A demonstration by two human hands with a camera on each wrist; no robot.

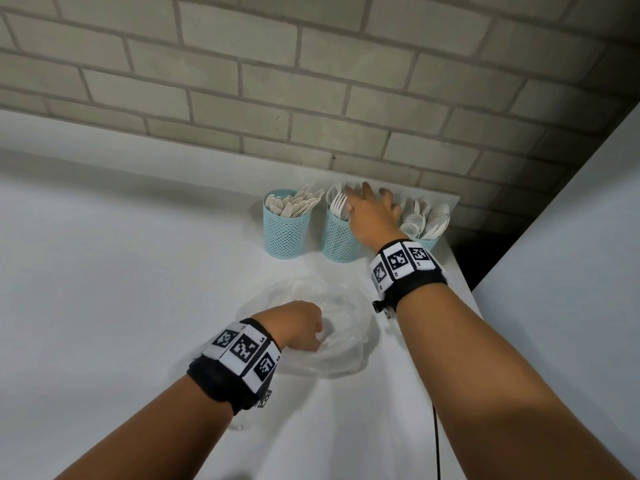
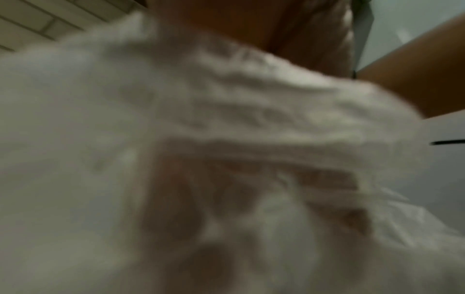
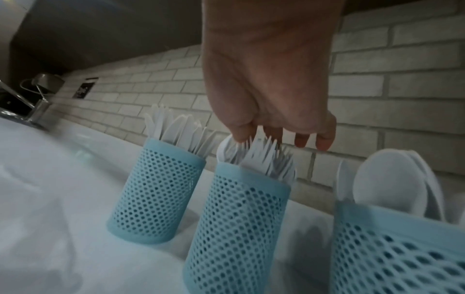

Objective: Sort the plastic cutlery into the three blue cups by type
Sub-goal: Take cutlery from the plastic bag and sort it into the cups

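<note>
Blue middle cup [image 3: 236, 224] sat under my right hand [image 1: 372, 216], fingers loose above its forks [image 3: 261, 157]; my left hand [image 1: 300, 325] clutched the plastic bag [image 1: 341, 344], probably checking for leftovers next.

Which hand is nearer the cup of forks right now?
Right. The right hand hovers over the forks cup, fingertips at the tines; the left hand grips the plastic bag, nearer the person.

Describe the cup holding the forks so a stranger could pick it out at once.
Against the brick wall, three blue mesh cups stand in a row on the white counter. The fork cup is the middle one, under the right hand; only it shows tines.
</note>
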